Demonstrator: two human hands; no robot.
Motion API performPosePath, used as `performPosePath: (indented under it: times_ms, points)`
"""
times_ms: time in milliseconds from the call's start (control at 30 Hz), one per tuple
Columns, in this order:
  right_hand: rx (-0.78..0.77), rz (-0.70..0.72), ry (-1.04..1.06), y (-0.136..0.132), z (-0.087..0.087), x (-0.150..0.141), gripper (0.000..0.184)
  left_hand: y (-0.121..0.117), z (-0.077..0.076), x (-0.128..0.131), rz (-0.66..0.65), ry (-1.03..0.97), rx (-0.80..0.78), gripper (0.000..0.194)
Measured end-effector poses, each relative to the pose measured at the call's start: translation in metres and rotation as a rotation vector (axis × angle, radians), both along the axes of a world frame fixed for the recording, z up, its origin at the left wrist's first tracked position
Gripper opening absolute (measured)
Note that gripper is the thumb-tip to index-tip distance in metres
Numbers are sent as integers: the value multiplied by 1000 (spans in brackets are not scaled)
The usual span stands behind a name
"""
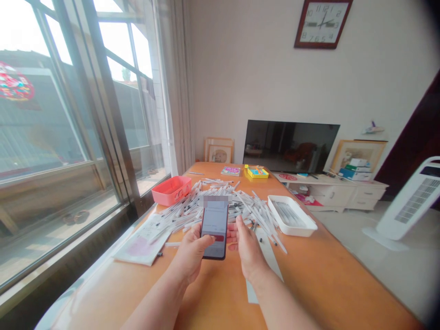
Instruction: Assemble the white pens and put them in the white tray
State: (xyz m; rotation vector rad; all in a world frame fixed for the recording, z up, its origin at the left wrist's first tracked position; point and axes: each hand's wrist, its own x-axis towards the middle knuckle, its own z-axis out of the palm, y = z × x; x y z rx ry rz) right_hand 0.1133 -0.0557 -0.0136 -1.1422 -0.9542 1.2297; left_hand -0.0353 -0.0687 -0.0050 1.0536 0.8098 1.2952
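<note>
A smartphone (215, 224) with a lit screen stands tilted up over the table, its upper end blurred out. My left hand (193, 250) grips it from the left, the thumb lying across the lower screen. Close to the phone's right edge is my right hand (246, 245), fingers apart and thumb raised; some of its fingertips are near or behind the phone, and I cannot tell if they touch it. Behind the phone spreads a large heap of white pens (189, 208), with several dark caps among them.
A red basket (168, 195) stands left of the heap, a white tray (305, 224) with thin rods right of it. Papers (137, 247) lie at the left and a white sheet (252, 293) under my right arm. A yellow box (257, 174) sits at the far end of the wooden table (309, 284).
</note>
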Motion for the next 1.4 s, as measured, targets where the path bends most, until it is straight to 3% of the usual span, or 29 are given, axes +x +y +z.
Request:
performPosePath:
  times_ms: [1400]
  points:
    - [14, 31, -29, -4, 3, -4, 63, -2, 4, -1, 12, -33, 11, 39]
